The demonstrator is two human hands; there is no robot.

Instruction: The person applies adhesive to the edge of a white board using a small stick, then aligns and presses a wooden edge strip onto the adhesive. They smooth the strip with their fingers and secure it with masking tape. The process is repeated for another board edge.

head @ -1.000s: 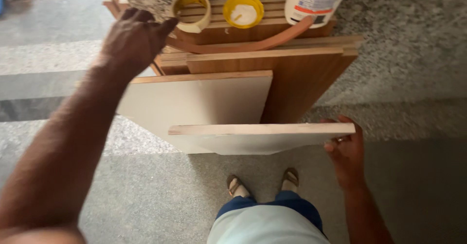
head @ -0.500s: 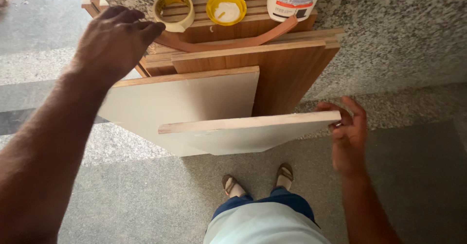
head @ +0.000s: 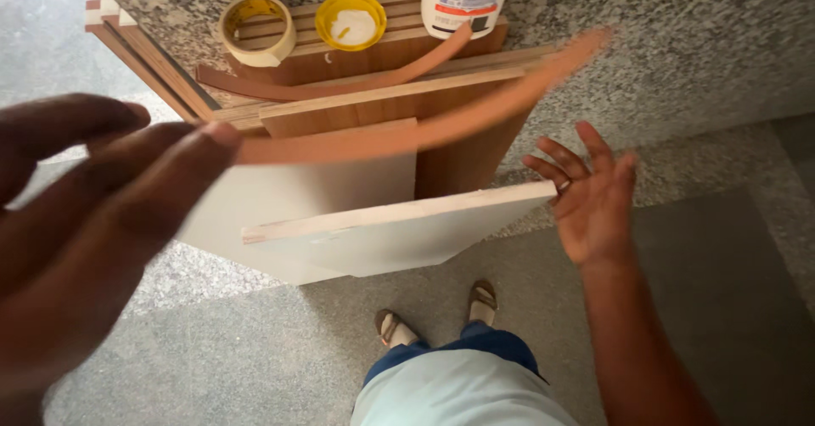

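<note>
one long brown strip (head: 424, 133), motion-blurred, runs from the left hand (head: 93, 222) up and rightward across the stacked boards, its far end over the granite counter (head: 679, 35). the left hand, close to the lens and blurred, pinches the strip's near end. the right hand (head: 590, 201) hangs released, fingers spread, just beside the corner of one pale board (head: 399, 231) jutting over the floor. a second brown strip (head: 340, 82) curves on the stack behind. one tape roll (head: 256, 28), one yellow lid (head: 351, 20), one white bottle (head: 463, 0), cut off at top.
</note>
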